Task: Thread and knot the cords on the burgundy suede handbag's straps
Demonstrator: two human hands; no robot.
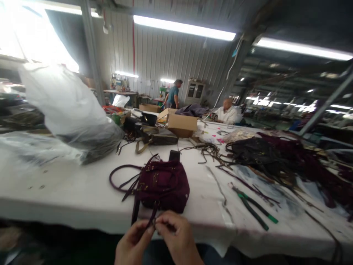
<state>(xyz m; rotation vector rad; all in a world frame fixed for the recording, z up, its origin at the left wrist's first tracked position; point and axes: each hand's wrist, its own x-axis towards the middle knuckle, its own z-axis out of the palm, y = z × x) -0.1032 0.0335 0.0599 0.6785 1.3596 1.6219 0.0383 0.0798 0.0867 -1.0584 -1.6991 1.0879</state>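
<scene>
A dark maroon handbag [179,187] lies on its side on the white-covered table, its looped handle [124,167] reaching out to the left. Brass-coloured fittings dot its front. From the near side of the bag a narrow maroon strap [153,215] runs down to the table's front edge. My left hand [135,239] pinches this strap between thumb and fingers. Right beside it, fingertips almost touching, my right hand [176,235] is closed in a pinch at the strap's end. Whatever small piece sits between the fingertips is too hidden to make out.
Green-handled pliers [253,206] lie to the right. Beyond them are heaped dark bags [253,151] and loose straps. A black phone [174,155] touches the bag's far side. Farther back stand a cardboard box [182,125] and a large plastic sack [68,106]. Two people are in the background.
</scene>
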